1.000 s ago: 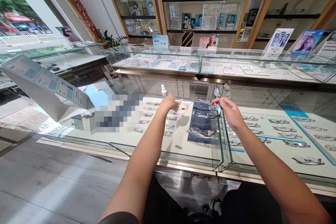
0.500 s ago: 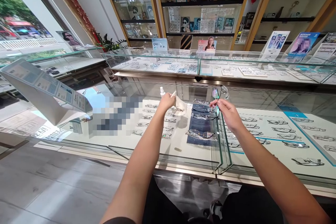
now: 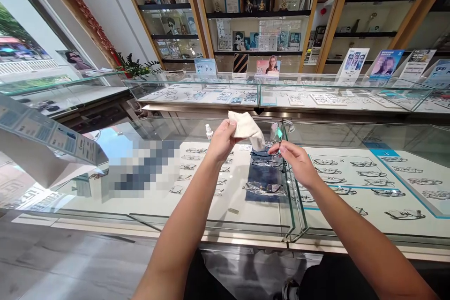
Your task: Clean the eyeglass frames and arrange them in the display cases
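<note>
My left hand (image 3: 224, 139) is closed on a cream cloth (image 3: 246, 126), whose loose end hangs to the right. My right hand (image 3: 293, 159) pinches a pair of glasses (image 3: 277, 132) by its frame, with the lenses up above the fingers and a green reflection on one. A narrow gap parts the cloth from the glasses. Just behind my left hand a small white spray bottle (image 3: 209, 131) stands upright on the glass counter. Under the glass, several frames lie in rows, some on a dark blue mat (image 3: 262, 194).
A folded sign (image 3: 52, 136) stands on the counter at the left. The counter's front glass edge (image 3: 211, 236) runs below my forearms. Another glass display case (image 3: 197, 82) with signs stands beyond, before shelves (image 3: 260, 14).
My left hand has let go of the bottle and raised the cloth, which is more spread out and closer to the glasses. The view has shifted slightly.
</note>
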Demonstrator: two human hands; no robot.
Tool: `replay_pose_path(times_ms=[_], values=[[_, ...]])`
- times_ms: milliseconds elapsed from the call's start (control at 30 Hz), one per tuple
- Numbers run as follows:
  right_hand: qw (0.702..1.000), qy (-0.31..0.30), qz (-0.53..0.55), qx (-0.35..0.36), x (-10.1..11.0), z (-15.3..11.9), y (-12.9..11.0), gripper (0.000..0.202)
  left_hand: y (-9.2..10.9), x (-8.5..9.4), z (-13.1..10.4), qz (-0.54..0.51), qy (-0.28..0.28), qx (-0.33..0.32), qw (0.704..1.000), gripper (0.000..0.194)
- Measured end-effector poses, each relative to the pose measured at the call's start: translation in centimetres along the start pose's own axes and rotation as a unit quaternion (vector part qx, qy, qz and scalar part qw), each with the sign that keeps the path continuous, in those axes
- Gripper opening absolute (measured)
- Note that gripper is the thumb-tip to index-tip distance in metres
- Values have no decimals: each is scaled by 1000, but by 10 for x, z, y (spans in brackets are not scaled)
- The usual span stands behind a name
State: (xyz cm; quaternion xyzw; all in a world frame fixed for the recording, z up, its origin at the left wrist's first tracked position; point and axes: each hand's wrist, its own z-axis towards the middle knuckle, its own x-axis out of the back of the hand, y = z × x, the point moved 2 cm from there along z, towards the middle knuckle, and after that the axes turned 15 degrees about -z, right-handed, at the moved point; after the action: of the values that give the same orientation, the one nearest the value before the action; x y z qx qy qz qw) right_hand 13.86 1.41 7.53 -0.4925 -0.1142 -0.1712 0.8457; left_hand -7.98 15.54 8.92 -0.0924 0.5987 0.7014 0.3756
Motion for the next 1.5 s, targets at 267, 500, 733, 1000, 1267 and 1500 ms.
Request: replay_pose_path(times_ms=[267,500,733,1000,1267,1500], values=[[999,-31,-6,1,-5,-2,-4,49,-21,-35,-27,26,-84,67,994,58],[998,-53,42,-10,-6,0,4,42,-13,-41,-33,1,-117,109,987,44],[991,-82,102,-19,-7,-1,11,37,-21,-40,-30,28,-120,78,989,41],[991,-114,72,-24,-15,-1,11,44,-35,-54,-43,40,-85,-20,995,55],[993,-111,30,-26,-11,-1,14,50,-45,-61,-48,11,-166,121,978,49],[991,-114,61,-31,-11,0,15,44,-45,-60,-47,-58,-174,126,975,48]])
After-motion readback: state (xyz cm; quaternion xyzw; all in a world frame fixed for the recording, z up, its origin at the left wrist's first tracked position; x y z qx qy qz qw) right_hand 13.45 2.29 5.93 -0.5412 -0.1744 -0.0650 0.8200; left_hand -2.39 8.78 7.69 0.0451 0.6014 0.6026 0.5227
